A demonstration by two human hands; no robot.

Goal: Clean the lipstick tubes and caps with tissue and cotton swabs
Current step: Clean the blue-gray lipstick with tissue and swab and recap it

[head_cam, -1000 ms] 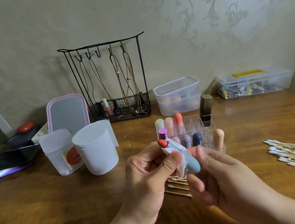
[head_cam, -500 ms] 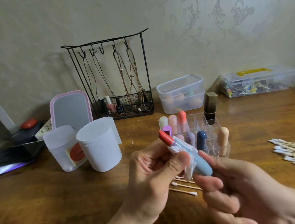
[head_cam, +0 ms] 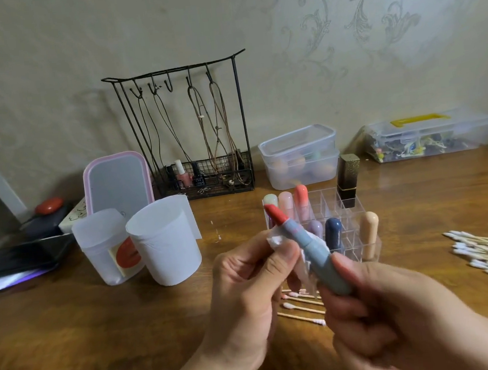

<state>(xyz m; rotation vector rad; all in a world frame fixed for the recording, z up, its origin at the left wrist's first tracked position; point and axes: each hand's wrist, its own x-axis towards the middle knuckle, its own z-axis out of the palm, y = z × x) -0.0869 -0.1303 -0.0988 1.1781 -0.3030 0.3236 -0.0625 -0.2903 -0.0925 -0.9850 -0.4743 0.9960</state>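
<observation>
Lipstick tube (head_cam: 316,246) now steeper, more exposed

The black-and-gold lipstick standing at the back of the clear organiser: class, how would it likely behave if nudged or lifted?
The black-and-gold lipstick stands tall and narrow, well above its slot in the clear organiser, so a sideways nudge would probably tilt it. Its rigid, squarish case looks unlikely to roll. The glossy finish may be slightly slippery.

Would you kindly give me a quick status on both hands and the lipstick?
Right hand grips blue lipstick tube by its base. Left hand pinches tissue against tube. Red bullet extended, uncapped. Nothing obstructing.
</observation>
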